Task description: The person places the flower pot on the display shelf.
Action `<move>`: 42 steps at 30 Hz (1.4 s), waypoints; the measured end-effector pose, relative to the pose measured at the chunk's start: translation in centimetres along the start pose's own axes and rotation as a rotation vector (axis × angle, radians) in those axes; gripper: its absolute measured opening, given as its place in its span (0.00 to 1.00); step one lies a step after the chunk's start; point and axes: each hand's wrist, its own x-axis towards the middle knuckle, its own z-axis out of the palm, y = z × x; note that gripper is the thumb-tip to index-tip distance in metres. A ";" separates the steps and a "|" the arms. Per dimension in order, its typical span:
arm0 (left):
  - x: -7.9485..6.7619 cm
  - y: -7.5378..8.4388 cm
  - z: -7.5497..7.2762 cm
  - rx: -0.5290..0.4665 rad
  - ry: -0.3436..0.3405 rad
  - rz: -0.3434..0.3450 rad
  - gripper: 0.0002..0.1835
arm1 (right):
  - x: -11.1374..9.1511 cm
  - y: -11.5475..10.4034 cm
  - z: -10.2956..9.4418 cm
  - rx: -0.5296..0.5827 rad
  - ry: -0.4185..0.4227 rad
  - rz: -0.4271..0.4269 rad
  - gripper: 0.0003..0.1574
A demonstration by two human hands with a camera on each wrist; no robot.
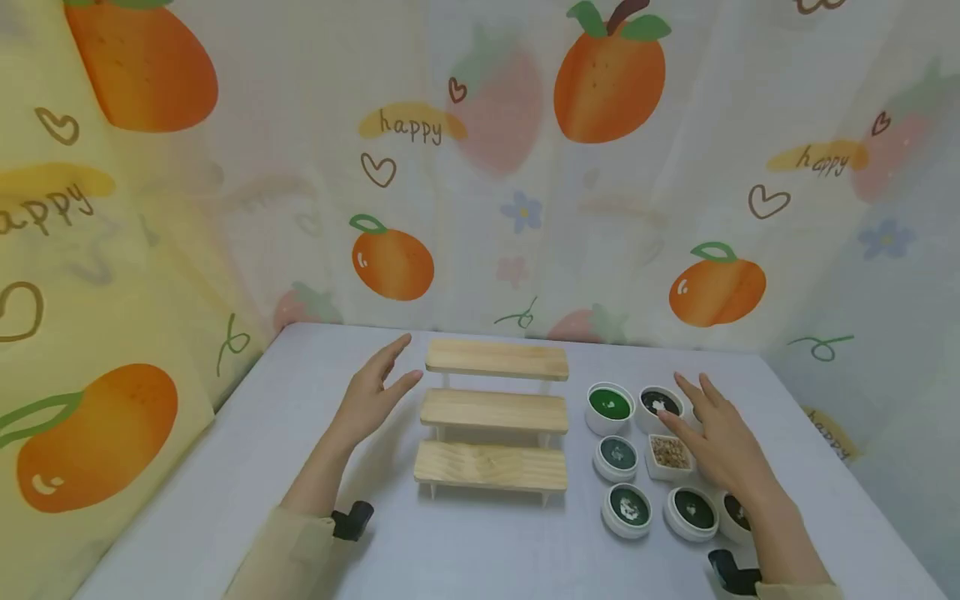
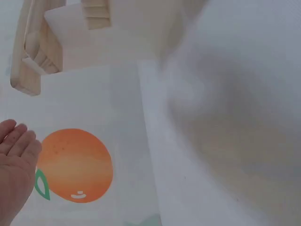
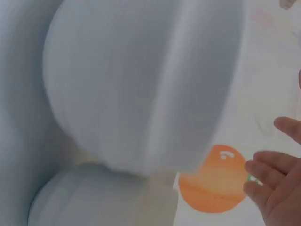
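Observation:
My left hand [image 1: 367, 402] hovers left of a three-tier wooden stand [image 1: 491, 463], thumb apart from extended fingers, holding nothing. In the left wrist view its fingers are straight, below the stand's plank ends [image 2: 29, 77]. On the right, my right hand [image 1: 718, 437] is spread above a group of small white pots, nothing in its grasp. Under its thumb tip lies a pot with dark contents [image 1: 654, 401]; beside that is a bright green one [image 1: 610, 405]. A square white dish of tan grains [image 1: 670, 457] is partly covered by the hand. The right wrist view shows a white pot [image 3: 136, 84] very close.
Nearer the front stand several dark green pots, including one [image 1: 628, 510] at the left and another [image 1: 691, 514] beside it; my right forearm hides part of a third [image 1: 733, 517]. A fruit-printed curtain [image 1: 465, 200] hangs behind the white table [image 1: 465, 550].

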 end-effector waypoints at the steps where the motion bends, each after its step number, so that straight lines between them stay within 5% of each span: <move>1: 0.2 0.1 0.1 -0.045 -0.003 -0.007 0.33 | -0.1 0.1 0.0 -0.001 0.007 -0.001 0.50; 7: 1.6 -0.1 0.9 -0.254 -0.055 -0.039 0.30 | -1.0 1.0 -0.7 0.033 0.069 0.000 0.48; 22: 2.1 -0.8 1.9 -0.357 -0.096 -0.073 0.30 | -3.2 5.1 -1.9 0.098 0.244 0.031 0.30; 25: 2.1 -0.8 2.0 -0.382 -0.094 -0.080 0.30 | -3.6 5.9 -2.1 0.128 0.198 0.075 0.31; 30: 2.2 -1.0 2.1 -0.397 -0.086 -0.079 0.29 | -3.8 7.4 -2.7 0.195 -0.010 0.195 0.39; 34: 2.3 -1.2 2.1 -0.407 -0.078 -0.077 0.29 | -3.9 8.6 -3.0 0.231 -0.146 0.225 0.39; 42: 2.3 -0.9 2.3 -0.404 -0.077 -0.069 0.29 | -4.5 10.4 -2.7 0.271 -0.287 0.260 0.39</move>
